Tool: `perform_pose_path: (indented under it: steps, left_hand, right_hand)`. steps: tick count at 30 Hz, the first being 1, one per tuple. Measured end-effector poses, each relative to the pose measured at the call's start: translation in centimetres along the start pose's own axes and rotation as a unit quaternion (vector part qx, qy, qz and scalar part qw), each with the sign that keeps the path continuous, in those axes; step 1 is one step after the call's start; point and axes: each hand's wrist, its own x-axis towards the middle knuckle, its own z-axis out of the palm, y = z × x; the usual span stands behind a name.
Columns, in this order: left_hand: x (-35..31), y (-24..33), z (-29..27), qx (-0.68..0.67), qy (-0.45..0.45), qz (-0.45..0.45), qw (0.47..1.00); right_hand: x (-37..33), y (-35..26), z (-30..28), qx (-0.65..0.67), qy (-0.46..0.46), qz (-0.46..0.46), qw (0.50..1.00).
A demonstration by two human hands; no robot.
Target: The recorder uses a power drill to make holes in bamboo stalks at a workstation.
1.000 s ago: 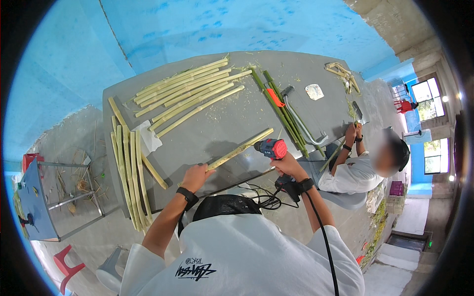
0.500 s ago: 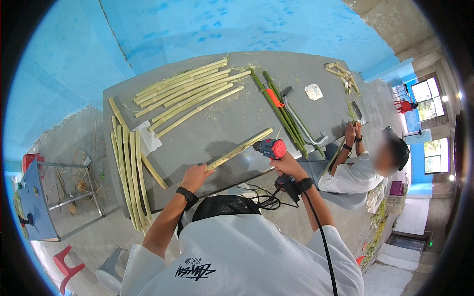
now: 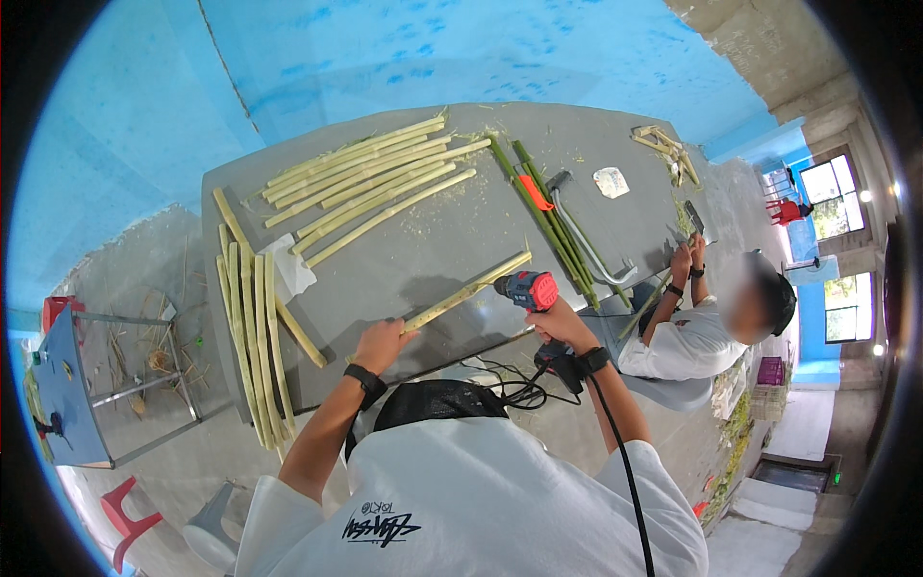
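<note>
My left hand [image 3: 383, 344] is wrapped round the near end of a pale stripped bamboo pole [image 3: 460, 295], which slants away to the right over the grey table [image 3: 385, 255]. A red and grey cordless drill [image 3: 527, 288] is gripped in my right hand [image 3: 562, 330]. Its front end is at the pole's side, toward the far end; whether the bit is in the pole is too small to tell. Several more peeled poles [image 3: 365, 173] lie side by side beyond my left hand. Another bundle of peeled poles [image 3: 252, 337] rests at the table's left end.
Green bamboo poles [image 3: 548, 226], an orange-red piece [image 3: 536, 192] and a bent metal tube [image 3: 582, 236] lie right of my pole. A co-worker [image 3: 697, 332] sits at the right, holding a blade [image 3: 694, 216] against a pole. Black cables [image 3: 519, 385] hang before me.
My hands, the pole and the drill hold nearly the same place. At the right, the co-worker's hands and blade have shifted slightly.
</note>
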Motion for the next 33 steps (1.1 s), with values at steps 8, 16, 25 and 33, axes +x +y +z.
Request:
perform_pose_path:
  steps: [8,16,25,33]
  left_hand:
    - [-0.05,0.06,-0.06,0.007,0.002,0.003,1.000]
    - [-0.04,0.10,-0.10,0.007,0.004,0.003,1.000]
    - [-0.14,0.22,-0.30,0.002,-0.012,-0.007,1.000]
    - [-0.02,0.09,-0.21,0.001,-0.001,0.008,1.000]
  right_hand:
    - [0.29,0.72,-0.10,0.005,-0.001,-0.002,1.000]
    - [0.27,0.67,-0.01,0.014,-0.003,-0.009,1.000]
    - [0.17,0.19,-0.08,-0.013,-0.002,-0.008,1.000]
    - [0.34,0.43,-0.22,0.004,-0.007,-0.005,1.000]
